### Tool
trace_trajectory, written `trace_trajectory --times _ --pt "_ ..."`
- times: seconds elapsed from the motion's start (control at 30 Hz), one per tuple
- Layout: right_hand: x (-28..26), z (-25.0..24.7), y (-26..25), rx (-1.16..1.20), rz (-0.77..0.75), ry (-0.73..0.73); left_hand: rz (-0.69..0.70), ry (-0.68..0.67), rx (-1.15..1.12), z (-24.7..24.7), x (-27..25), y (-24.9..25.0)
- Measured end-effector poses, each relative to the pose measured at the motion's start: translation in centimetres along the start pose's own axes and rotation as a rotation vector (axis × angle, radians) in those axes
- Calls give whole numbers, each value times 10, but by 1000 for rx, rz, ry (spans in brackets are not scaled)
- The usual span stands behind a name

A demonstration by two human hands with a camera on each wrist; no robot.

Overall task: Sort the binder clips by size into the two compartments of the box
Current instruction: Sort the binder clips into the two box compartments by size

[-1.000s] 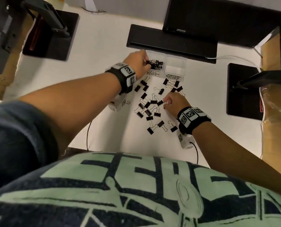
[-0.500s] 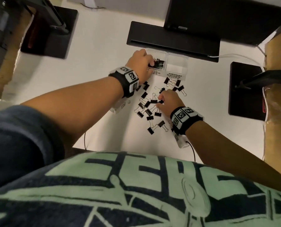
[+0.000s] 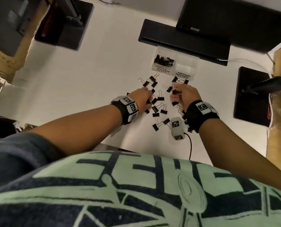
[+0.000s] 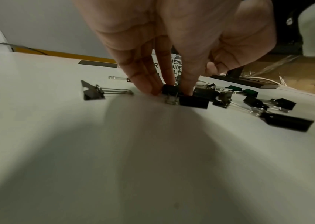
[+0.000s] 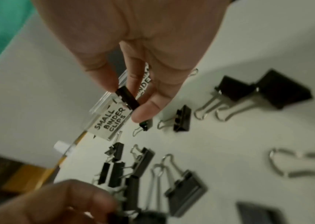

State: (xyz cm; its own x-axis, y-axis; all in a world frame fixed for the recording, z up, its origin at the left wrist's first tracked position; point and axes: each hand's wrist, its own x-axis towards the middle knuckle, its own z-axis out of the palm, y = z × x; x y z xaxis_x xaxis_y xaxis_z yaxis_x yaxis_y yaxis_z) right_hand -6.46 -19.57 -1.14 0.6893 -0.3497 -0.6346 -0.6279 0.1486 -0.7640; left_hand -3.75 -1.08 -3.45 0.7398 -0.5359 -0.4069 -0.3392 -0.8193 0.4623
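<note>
A clear two-compartment box (image 3: 195, 58) stands at the back of the white table. Its left compartment, labelled small binder clips (image 3: 164, 60), holds several black clips. The right compartment (image 3: 186, 64), labelled medium, shows no clips. Several black binder clips (image 3: 157, 104) of two sizes lie scattered in front of the box. My left hand (image 3: 148, 102) reaches down into the pile, and its thumb and fingers pinch a small clip (image 4: 170, 89) resting on the table. My right hand (image 3: 175, 94) is raised above the pile and pinches a small clip (image 5: 127, 98) between thumb and finger.
A black monitor base (image 3: 184, 40) sits right behind the box. Black stand plates lie at the left back (image 3: 64, 22) and at the right (image 3: 251, 94). A cable (image 3: 190, 145) runs off the table's near edge, close to my body.
My left hand has come back from the box's small-clip compartment to the pile and closed on a clip. My right hand has lifted a small clip off the table.
</note>
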Motion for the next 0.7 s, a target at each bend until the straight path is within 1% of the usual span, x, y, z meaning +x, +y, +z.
trace_trajectory --times 0.1,0.17,0.2,0.23,0.27,0.37,0.43,0.5,0.53,0.6,0.7 --pt "-7 5 -1 226 83 -69 9 32 -27 -2 -1 -1" --pt "-7 8 -1 276 123 -106 0 67 -50 -3 -1 -4" --pt "-7 9 0 260 130 -115 -9 69 -55 -3 -1 -6" --pt "-5 11 1 196 115 -112 -14 61 -58 -3 -2 -8" --pt "-4 12 1 73 71 -109 -13 49 -57 -3 -2 -9" --pt "-3 18 5 -502 -153 -112 1 5 -21 1 -3 -9" --pt "-2 22 9 -780 -296 -153 2 -16 3 4 -3 -8" --pt "1 26 14 -997 -391 -190 11 -11 9 4 -3 -6" --pt "3 28 16 -1072 -414 -193 17 -4 3 4 -2 -5" --pt "6 29 21 -1142 -429 -183 29 12 -6 4 -2 -5" --pt "7 29 25 -1114 -464 -162 60 41 -21 4 -4 -6"
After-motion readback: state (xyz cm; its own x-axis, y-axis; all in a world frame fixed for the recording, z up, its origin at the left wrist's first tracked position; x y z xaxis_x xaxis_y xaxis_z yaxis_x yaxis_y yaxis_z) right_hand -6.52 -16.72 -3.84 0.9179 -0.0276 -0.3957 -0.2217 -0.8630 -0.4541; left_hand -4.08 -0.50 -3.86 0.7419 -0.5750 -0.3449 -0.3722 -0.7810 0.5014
